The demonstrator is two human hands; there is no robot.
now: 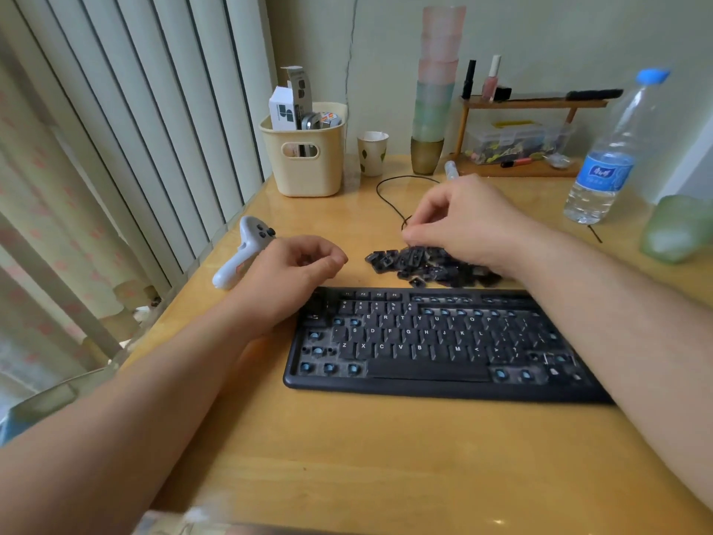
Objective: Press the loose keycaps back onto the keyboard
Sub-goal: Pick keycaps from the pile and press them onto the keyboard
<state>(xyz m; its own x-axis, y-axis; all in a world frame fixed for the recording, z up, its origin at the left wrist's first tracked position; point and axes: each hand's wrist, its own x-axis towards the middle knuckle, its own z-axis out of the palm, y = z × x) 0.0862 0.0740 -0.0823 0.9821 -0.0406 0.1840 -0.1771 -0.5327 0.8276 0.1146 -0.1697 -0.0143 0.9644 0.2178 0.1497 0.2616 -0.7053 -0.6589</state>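
Note:
A black keyboard (432, 341) lies on the wooden desk, with many letter keys in place and several bare blue switch stems along its left side, top rows and right end. A pile of loose black keycaps (428, 266) sits just behind it. My right hand (463, 222) hovers over the pile, its fingers curled down with the tips bunched at the pile's far edge; whether they pinch a keycap is hidden. My left hand (293, 272) rests left of the pile by the keyboard's top-left corner, fingers loosely curled, nothing seen in it.
A white handheld controller (243, 252) lies left of my left hand. Behind stand a cream basket (308, 167), a paper cup (372, 152), stacked plastic cups (432, 110), a small wooden shelf (532, 104) and a water bottle (605, 164). A black cable (389, 202) loops behind the pile.

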